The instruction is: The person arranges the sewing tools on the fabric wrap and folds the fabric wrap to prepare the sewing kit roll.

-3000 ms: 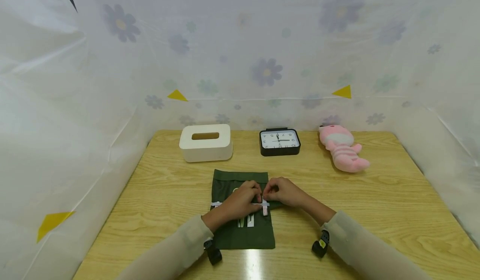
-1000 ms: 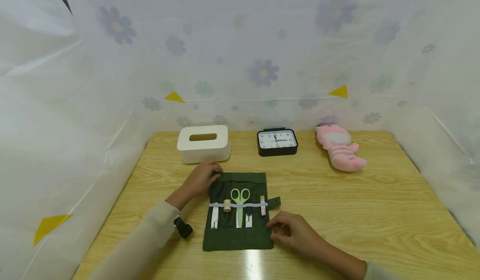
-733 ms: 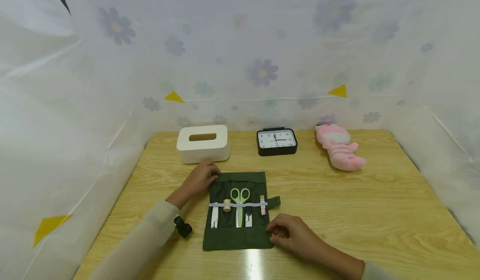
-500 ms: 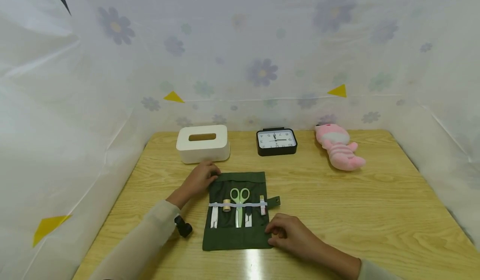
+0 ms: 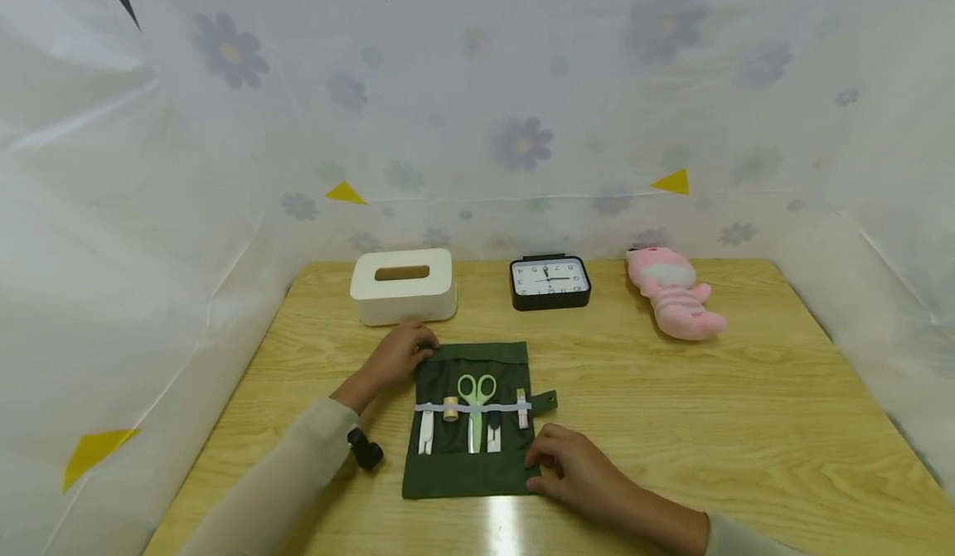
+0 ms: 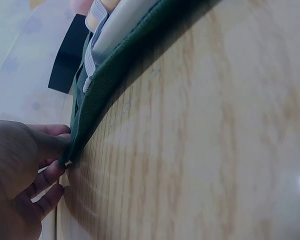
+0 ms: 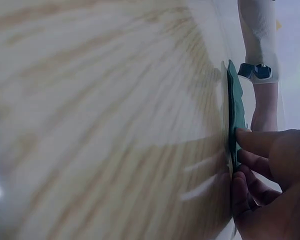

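Observation:
A dark green cloth tool roll [image 5: 470, 477] lies unrolled, its snap tab [image 5: 545, 402] sticking out to the right. A pale elastic band holds light green scissors [image 5: 475, 436], a yellowish thread spool [image 5: 451, 414], a slim white tool [image 5: 426, 433], a black-and-white tool [image 5: 494, 440] and a small pale piece [image 5: 522, 418] against the cloth. My left hand [image 5: 395, 357] pinches the far left corner; in the left wrist view, thumb and fingers meet at the cloth [image 6: 97, 95]. At the near right edge, my right hand [image 5: 580, 469] pinches the cloth [image 7: 233, 100].
Behind the roll stand a white tissue box [image 5: 403, 295], close to my left hand, and a black-framed clock [image 5: 550, 297]. A pink plush toy [image 5: 677, 299] lies at the back right of the wooden table [image 5: 709, 407]. Pale flower-patterned sheeting [image 5: 522, 84] surrounds the table.
Three seconds ago both hands were over the elastic band at the right. Since then, my left hand went to the far left corner and my right to the near right edge, barely shifting lately.

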### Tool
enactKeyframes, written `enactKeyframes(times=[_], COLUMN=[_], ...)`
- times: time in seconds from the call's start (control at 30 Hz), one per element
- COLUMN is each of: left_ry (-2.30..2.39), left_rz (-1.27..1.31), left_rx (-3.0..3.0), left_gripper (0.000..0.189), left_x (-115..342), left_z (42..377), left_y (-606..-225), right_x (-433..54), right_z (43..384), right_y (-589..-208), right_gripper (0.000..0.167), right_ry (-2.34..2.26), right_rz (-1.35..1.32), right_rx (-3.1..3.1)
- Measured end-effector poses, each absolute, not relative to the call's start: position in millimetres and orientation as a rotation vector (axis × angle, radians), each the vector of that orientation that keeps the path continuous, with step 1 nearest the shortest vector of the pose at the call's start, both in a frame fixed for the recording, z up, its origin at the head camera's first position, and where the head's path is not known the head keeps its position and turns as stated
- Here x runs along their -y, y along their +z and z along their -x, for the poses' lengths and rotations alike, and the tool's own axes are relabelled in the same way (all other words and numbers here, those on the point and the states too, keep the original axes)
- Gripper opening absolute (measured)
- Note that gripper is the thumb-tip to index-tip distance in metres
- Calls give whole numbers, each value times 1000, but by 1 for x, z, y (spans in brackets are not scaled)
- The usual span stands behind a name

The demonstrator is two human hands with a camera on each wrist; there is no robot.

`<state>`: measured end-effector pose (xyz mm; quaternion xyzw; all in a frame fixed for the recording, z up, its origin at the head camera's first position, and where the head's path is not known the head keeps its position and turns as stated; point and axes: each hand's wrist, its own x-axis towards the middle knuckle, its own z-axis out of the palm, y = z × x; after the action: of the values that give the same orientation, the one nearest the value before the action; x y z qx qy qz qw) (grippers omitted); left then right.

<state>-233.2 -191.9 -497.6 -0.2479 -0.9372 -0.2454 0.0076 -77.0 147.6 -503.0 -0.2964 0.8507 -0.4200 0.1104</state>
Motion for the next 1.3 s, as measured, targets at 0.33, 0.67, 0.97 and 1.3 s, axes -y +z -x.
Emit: enactKeyframes(times=[0.33,0.67,0.97,1.3], left_ry=[-781,-809,-817,-816], left_rz=[794,796,837,1001], left_rx=[2906,2897,2877,2910], left_gripper=[11,10,9,17], left_x=[195,198,208,217], left_z=[233,225,212,205], left_y=[-500,-499,-497,-492], right_x=[-146,-149,-160,-177], right_z=[76,77,79,93], right_y=[-501,-498,-493,-490], right_gripper=[15,14,16,15], right_ry=[-1197,-1169,-1082,-1033], right_rz=[862,923,934,821], right_rx=[-2513,-2528,-2606,-2637])
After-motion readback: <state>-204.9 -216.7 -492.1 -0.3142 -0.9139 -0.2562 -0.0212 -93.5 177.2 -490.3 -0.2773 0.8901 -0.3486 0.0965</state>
